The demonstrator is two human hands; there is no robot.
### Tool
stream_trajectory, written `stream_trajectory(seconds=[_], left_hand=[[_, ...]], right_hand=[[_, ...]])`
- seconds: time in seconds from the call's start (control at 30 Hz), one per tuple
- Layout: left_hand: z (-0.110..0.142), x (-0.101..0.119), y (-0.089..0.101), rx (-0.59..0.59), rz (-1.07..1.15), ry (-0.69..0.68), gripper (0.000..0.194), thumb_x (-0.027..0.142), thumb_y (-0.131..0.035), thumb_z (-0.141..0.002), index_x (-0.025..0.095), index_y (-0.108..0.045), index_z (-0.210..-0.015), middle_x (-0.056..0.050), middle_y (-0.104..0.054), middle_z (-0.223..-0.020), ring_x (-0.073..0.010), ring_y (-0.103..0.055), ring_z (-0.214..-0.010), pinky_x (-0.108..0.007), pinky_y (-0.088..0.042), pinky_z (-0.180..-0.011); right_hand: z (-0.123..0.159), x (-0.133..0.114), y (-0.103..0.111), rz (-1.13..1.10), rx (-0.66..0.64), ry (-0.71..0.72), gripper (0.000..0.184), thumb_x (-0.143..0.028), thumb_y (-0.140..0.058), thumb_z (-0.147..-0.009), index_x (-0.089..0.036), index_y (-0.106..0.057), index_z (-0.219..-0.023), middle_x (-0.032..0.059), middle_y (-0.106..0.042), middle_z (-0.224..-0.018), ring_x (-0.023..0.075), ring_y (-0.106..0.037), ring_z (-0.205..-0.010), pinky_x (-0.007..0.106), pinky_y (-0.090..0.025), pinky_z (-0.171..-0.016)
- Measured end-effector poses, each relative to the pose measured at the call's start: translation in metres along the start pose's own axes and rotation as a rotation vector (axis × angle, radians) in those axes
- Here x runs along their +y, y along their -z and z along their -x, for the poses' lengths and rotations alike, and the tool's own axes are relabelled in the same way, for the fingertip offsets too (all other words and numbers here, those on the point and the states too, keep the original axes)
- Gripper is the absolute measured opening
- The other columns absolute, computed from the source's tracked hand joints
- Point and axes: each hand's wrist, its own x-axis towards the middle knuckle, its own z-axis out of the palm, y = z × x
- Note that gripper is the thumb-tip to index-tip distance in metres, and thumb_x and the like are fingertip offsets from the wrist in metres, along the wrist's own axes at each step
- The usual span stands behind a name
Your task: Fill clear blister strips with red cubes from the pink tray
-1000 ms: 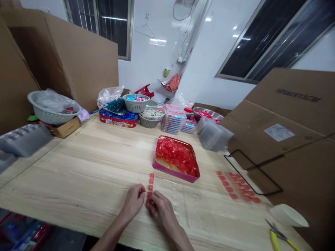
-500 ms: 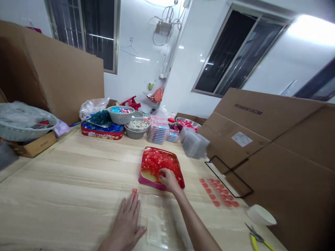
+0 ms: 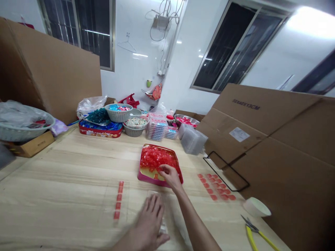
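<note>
A pink tray (image 3: 146, 176) full of small red pieces stands at mid-table. My right hand (image 3: 169, 175) reaches into its near edge, fingers curled down among the red pieces; what they hold is hidden. My left hand (image 3: 149, 223) lies flat, fingers spread, on a clear plastic sheet (image 3: 170, 212) near the table's front edge. A short column of red pieces (image 3: 118, 199) in a clear strip lies to the left of that hand. A filled sheet of red pieces (image 3: 216, 186) rests to the right of the tray.
Baskets (image 3: 119, 112), a red tin (image 3: 101, 131) and stacked clear boxes (image 3: 156, 128) line the back. Large cardboard boxes (image 3: 274, 139) stand on the right and left. A white bowl (image 3: 256, 207) and yellow scissors (image 3: 255, 232) lie at the front right. A black wire frame (image 3: 225, 169) lies beside the boxes.
A second ago both hands pinched a red piece at the strip. Then my right hand went into the tray and stays there; my left hand has shifted right onto the clear sheet.
</note>
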Motion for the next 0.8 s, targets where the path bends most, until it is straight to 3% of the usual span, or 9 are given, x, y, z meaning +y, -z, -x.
stream_trajectory(seconds=[0.1,0.2,0.4,0.6,0.73,0.8], left_hand=[[0.008,-0.006,-0.001,-0.01,-0.022,0.068,0.08,0.053,-0.046,-0.083,0.012,-0.015,-0.144,-0.018,-0.008,-0.15,-0.0356,0.003,-0.137,-0.057,-0.005,-0.112],[0.025,-0.015,0.007,-0.045,-0.059,0.087,0.08,0.048,-0.051,-0.082,0.015,-0.013,-0.144,-0.016,-0.005,-0.15,-0.0337,0.004,-0.137,-0.055,-0.007,-0.113],[0.043,-0.016,0.023,-0.145,-0.08,0.155,0.087,0.043,-0.06,-0.075,0.006,-0.019,-0.142,-0.02,-0.006,-0.148,-0.033,0.001,-0.137,-0.049,-0.009,-0.114],[0.05,-0.031,0.019,-0.137,-0.099,0.156,0.085,0.046,-0.06,-0.073,0.008,-0.027,-0.14,-0.019,-0.009,-0.149,-0.033,-0.003,-0.138,-0.051,-0.011,-0.113],[0.054,-0.041,0.018,-0.136,-0.108,0.16,0.084,0.043,-0.064,-0.068,0.009,-0.033,-0.138,-0.02,-0.014,-0.148,-0.0335,-0.008,-0.138,-0.051,-0.015,-0.112],[0.056,-0.043,0.02,-0.122,-0.108,0.159,0.083,0.043,-0.064,-0.068,0.008,-0.034,-0.137,-0.019,-0.016,-0.148,-0.0329,-0.01,-0.138,-0.05,-0.016,-0.113]], right_hand=[[0.039,0.001,0.008,-0.173,-0.01,0.012,0.019,-0.024,-0.055,-0.073,-0.015,-0.065,-0.087,0.0054,-0.069,-0.079,0.019,-0.063,-0.072,0.028,-0.05,-0.065],[0.074,0.002,-0.004,-0.328,-0.075,0.023,0.014,-0.025,-0.059,-0.072,-0.016,-0.067,-0.08,0.0056,-0.07,-0.078,0.0203,-0.064,-0.073,0.03,-0.051,-0.066],[0.1,-0.004,-0.042,-0.182,-0.109,0.18,0.02,-0.01,-0.051,-0.074,-0.019,-0.068,-0.08,0.0052,-0.07,-0.084,0.0197,-0.063,-0.08,0.032,-0.049,-0.076],[0.096,-0.019,-0.035,-0.147,-0.157,0.296,0.019,-0.014,-0.05,-0.08,-0.019,-0.068,-0.085,0.0063,-0.067,-0.089,0.0181,-0.062,-0.08,0.028,-0.048,-0.072],[0.058,-0.016,-0.013,-0.055,-0.02,0.231,0.018,-0.017,-0.049,-0.082,-0.018,-0.067,-0.082,0.0057,-0.067,-0.083,0.0181,-0.062,-0.077,0.027,-0.047,-0.071],[0.03,-0.01,-0.005,0.057,-0.021,0.145,0.016,-0.014,-0.052,-0.076,-0.018,-0.068,-0.078,0.0059,-0.068,-0.08,0.0187,-0.062,-0.075,0.028,-0.045,-0.071]])
